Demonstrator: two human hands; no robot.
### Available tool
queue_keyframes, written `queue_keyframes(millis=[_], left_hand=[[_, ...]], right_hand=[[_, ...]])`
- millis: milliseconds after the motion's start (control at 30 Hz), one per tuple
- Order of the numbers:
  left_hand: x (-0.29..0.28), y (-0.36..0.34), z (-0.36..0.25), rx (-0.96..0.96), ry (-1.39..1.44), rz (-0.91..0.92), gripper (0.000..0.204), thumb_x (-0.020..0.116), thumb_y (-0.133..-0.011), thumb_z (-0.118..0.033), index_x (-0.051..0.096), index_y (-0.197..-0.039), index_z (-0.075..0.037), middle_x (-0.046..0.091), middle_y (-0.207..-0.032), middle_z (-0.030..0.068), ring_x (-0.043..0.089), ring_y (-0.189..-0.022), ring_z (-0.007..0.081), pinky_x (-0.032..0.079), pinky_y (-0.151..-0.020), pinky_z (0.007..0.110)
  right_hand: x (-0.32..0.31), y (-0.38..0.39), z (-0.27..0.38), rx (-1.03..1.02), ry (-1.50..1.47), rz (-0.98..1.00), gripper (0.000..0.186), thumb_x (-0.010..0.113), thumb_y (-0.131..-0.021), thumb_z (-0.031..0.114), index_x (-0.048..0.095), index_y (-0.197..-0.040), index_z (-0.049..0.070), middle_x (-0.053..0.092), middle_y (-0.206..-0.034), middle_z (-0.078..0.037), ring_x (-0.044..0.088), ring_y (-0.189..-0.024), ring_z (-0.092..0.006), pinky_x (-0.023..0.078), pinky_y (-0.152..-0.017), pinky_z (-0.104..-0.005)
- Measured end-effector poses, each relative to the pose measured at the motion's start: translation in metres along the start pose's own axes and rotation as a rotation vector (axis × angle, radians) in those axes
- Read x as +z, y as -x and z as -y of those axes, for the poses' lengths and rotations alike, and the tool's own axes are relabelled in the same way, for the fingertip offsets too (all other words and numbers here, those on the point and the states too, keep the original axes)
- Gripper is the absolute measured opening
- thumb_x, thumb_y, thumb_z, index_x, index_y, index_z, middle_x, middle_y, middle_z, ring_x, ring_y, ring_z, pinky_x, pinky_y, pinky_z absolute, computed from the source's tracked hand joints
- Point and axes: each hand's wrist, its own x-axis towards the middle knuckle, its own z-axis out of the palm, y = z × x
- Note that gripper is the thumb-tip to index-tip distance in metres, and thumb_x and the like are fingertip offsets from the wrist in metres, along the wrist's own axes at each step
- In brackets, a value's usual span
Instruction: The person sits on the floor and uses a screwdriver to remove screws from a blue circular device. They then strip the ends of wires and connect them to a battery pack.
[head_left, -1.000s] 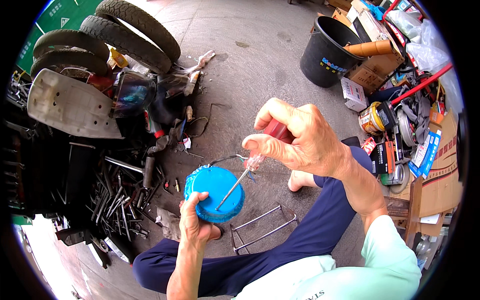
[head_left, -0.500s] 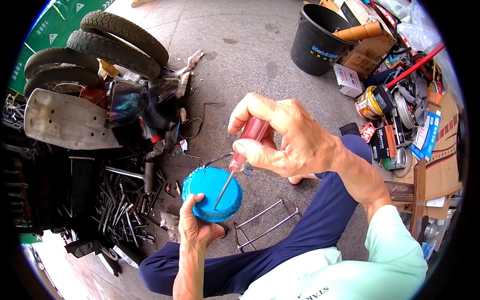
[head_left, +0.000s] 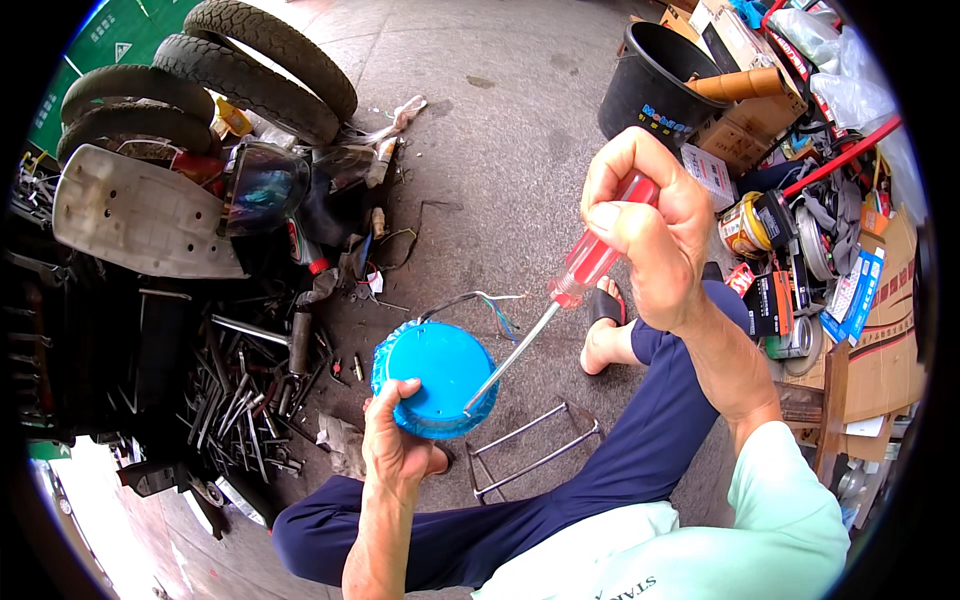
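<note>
The left hand (head_left: 393, 440) grips a blue disc (head_left: 440, 365), right hand (head_left: 660, 235) curled around a screwdriver (head_left: 590, 265).

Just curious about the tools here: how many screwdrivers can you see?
1: the red-handled screwdriver, in the right hand. Others may be hidden in the tool pile on the left.

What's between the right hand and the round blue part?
In the head view, the red screwdriver spans from the right hand toward the round blue part; tip contact is unclear.
</note>
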Motion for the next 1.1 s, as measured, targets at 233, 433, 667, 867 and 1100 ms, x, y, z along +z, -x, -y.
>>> queue_keyframes(millis=[233,433,667,867,1100], left_hand=[[-0.005,-0.001,-0.005,0.032,0.020,0.009,0.053,0.067,-0.071,-0.011,0.047,-0.119,-0.003,0.054,-0.113,0.0104,0.051,-0.108,0.0293,0.040,-0.096,0.050],[-0.012,-0.001,-0.025,0.173,0.093,-0.044,0.058,0.068,-0.067,-0.010,0.048,-0.121,-0.001,0.052,-0.116,0.0112,0.052,-0.106,0.0275,0.042,-0.094,0.045],[-0.008,0.004,-0.036,0.158,0.199,-0.007,0.053,0.066,-0.070,-0.008,0.047,-0.120,-0.005,0.052,-0.117,0.0103,0.052,-0.108,0.0284,0.043,-0.094,0.049],[-0.012,0.014,-0.038,0.168,0.199,-0.034,0.056,0.067,-0.070,-0.008,0.046,-0.121,-0.005,0.052,-0.118,0.0103,0.050,-0.109,0.0280,0.041,-0.096,0.048],[0.007,0.017,-0.033,0.108,0.174,-0.064,0.059,0.067,-0.069,-0.009,0.045,-0.123,-0.002,0.050,-0.120,0.0113,0.049,-0.110,0.0282,0.038,-0.099,0.045]], right_hand=[[-0.001,0.001,-0.013,0.075,0.056,-0.021,0.011,0.053,-0.076,0.011,0.049,-0.070,0.002,0.048,-0.059,-0.001,0.044,-0.053,-0.0051,0.035,-0.048,-0.0233],[0.000,0.028,-0.071,0.228,0.241,-0.012,0.011,0.051,-0.078,0.012,0.050,-0.074,0.002,0.053,-0.056,-0.006,0.056,-0.052,-0.0143,0.041,-0.047,-0.0307],[0.005,0.130,-0.240,0.481,0.648,-0.224,0.018,0.050,-0.084,0.023,0.052,-0.084,0.005,0.061,-0.064,-0.016,0.059,-0.060,-0.0387,0.044,-0.058,-0.0465],[0.025,0.182,-0.259,0.824,0.877,-0.275,0.028,0.046,-0.085,0.027,0.053,-0.082,0.000,0.057,-0.087,-0.022,0.052,-0.089,-0.0372,0.037,-0.085,-0.0468],[0.014,0.210,-0.285,0.717,0.878,-0.302,0.026,0.045,-0.087,0.026,0.050,-0.091,0.001,0.061,-0.080,-0.025,0.058,-0.079,-0.0438,0.042,-0.074,-0.0510]])
